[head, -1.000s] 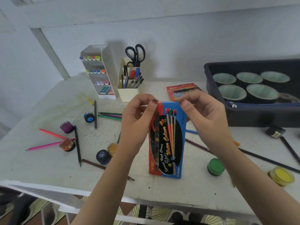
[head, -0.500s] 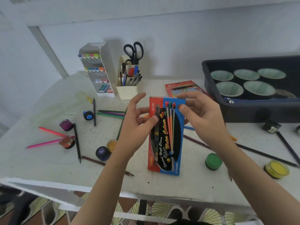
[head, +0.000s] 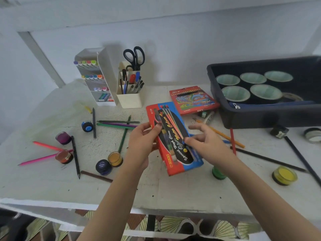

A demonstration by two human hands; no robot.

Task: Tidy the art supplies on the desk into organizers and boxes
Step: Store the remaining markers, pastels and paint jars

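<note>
Pencil box [head: 173, 138] now tilted | left hand [head: 141, 141] pinches it | right hand [head: 206, 145] spread

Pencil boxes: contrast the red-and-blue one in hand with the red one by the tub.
The left hand grips the red-and-blue pencil box, tilted; the red pencil box lies flat on the desk, untouched. The red-and-blue pencil box bears a black oval; the red pencil box a multicoloured swirl. Both are flat and picture pencils.
</note>
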